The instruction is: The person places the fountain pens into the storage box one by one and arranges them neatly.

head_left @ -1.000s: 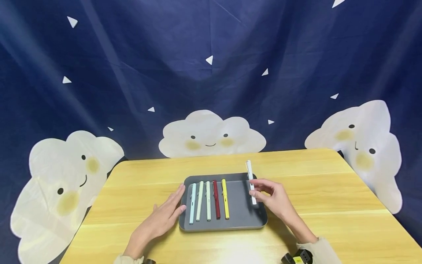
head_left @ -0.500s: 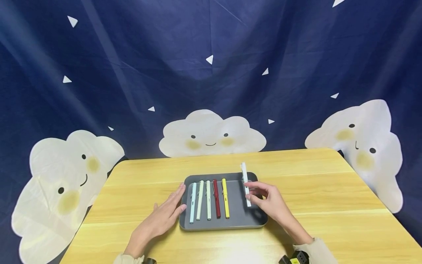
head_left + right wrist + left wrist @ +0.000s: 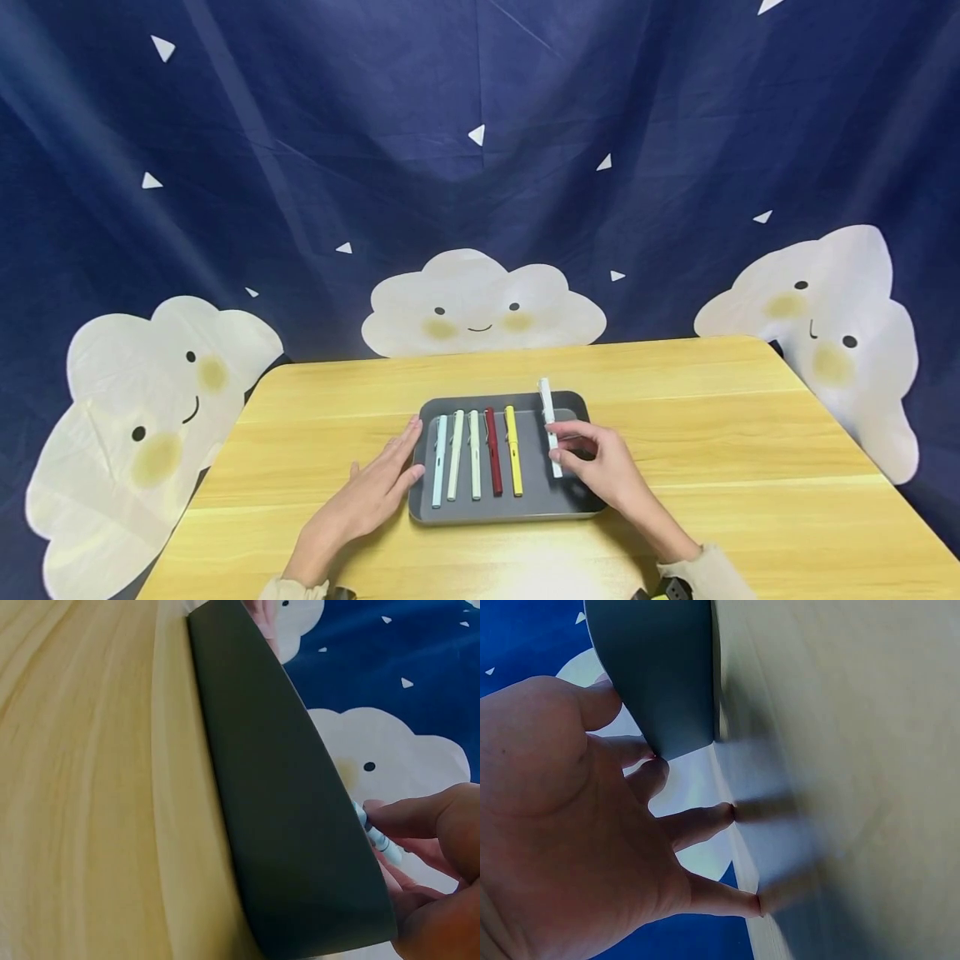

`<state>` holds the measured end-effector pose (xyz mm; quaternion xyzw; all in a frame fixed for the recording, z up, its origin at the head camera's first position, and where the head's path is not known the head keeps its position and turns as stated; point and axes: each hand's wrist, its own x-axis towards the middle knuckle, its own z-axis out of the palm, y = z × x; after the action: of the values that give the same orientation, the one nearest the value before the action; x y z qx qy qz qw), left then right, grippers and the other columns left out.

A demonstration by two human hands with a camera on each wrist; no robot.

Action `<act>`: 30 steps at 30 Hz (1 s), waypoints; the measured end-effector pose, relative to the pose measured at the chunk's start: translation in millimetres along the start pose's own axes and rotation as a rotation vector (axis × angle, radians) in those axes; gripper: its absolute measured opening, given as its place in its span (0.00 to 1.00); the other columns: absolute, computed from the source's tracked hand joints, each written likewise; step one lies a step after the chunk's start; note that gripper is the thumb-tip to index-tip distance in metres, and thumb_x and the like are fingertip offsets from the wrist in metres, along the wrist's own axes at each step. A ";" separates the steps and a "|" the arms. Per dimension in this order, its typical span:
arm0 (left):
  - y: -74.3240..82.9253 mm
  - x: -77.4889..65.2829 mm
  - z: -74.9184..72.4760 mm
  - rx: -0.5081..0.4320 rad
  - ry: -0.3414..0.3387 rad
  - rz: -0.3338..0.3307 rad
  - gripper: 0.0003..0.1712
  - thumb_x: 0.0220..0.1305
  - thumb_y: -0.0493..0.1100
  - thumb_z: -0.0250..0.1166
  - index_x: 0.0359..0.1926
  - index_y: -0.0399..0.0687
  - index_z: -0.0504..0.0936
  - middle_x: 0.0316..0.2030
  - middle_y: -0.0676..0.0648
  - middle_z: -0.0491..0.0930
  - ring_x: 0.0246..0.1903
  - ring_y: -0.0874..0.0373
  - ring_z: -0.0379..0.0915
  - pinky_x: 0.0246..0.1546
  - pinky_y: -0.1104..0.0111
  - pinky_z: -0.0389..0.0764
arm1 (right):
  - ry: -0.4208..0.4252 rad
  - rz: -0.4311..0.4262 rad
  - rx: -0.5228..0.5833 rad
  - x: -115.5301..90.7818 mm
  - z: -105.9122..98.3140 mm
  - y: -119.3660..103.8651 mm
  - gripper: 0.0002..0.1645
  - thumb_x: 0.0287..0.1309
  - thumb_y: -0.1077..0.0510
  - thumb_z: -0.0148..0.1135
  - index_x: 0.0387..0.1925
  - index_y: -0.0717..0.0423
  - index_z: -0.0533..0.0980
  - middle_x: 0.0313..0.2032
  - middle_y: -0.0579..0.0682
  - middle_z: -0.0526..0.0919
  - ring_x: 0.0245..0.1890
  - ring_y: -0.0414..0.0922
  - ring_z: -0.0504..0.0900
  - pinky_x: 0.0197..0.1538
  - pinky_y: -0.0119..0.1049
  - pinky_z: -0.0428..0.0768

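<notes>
A dark grey tray [image 3: 517, 513] lies on the table with several pens side by side in its left half. From left to right they are a light blue pen [image 3: 439, 462], two pale green pens, a dark red pen [image 3: 492, 454] and a yellow pen [image 3: 513, 454]. My right hand [image 3: 603, 467] pinches a white pen [image 3: 547, 404] between thumb and fingers over the tray's right part, its cap end tilted up. In the right wrist view the tray wall partly hides that pen. My left hand [image 3: 367, 496], fingers straight, touches the tray's left edge.
The wooden table [image 3: 315, 433] extends around the tray on all sides. Behind it hangs a dark blue curtain [image 3: 480, 200] with clouds and small white shapes. The tray's raised wall [image 3: 285, 787] stands close to my right hand.
My right hand has moved left with the white pen, toward the yellow one, and the pen sits slightly lower. The left hand has stayed at the tray's edge.
</notes>
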<state>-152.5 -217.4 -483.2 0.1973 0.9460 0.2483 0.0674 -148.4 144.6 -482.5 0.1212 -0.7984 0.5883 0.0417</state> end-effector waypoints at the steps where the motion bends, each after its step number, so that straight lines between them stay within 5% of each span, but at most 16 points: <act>1: 0.0 -0.1 -0.1 -0.001 0.001 -0.002 0.38 0.82 0.57 0.47 0.83 0.57 0.45 0.82 0.55 0.41 0.77 0.41 0.48 0.57 0.17 0.46 | 0.001 -0.003 -0.003 -0.2 0.7 -0.1 0.19 0.57 0.70 0.73 0.52 0.65 0.84 0.48 0.63 0.87 0.40 0.47 0.88 0.40 0.34 0.86; 11: 1.1 -0.7 -1.4 0.001 -0.001 -0.002 0.38 0.82 0.57 0.47 0.83 0.57 0.45 0.82 0.54 0.41 0.77 0.42 0.47 0.57 0.17 0.46 | -0.015 -0.028 -0.072 -1.2 8.3 0.3 0.18 0.58 0.69 0.73 0.51 0.63 0.84 0.41 0.57 0.88 0.36 0.47 0.88 0.38 0.34 0.86; 30: 4.0 -0.4 -1.4 0.010 0.008 0.012 0.37 0.82 0.57 0.46 0.83 0.56 0.45 0.81 0.53 0.42 0.77 0.41 0.47 0.58 0.18 0.46 | -0.005 0.049 -0.134 3.7 23.2 -0.3 0.15 0.54 0.71 0.74 0.45 0.62 0.86 0.34 0.51 0.88 0.32 0.43 0.87 0.34 0.30 0.83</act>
<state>-151.2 -215.0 -480.0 0.2025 0.9462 0.2450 0.0613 -150.1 121.9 -488.5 0.1001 -0.8388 0.5341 0.0333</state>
